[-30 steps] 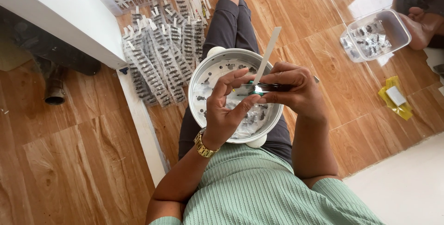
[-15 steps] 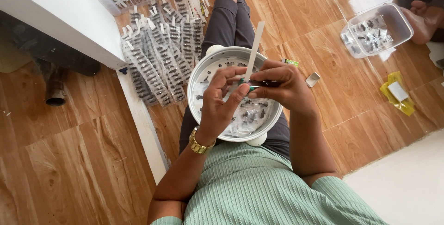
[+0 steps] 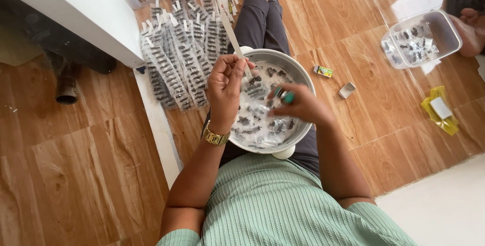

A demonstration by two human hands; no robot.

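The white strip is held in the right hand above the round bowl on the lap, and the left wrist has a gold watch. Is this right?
Not quite: the head view shows the white strip in the left hand, not the right hand. It is above the round bowl on the lap, and the gold watch is on the left wrist.

Looking steeply down from head height onto the lap, close above the left hand [image 3: 226, 87], the right hand [image 3: 298, 105] and a round bowl [image 3: 303, 77]. Facing forward along the outstretched legs, taking in wooden floor [image 3: 76, 175] on both sides. Working from one view only, nothing overlapping.
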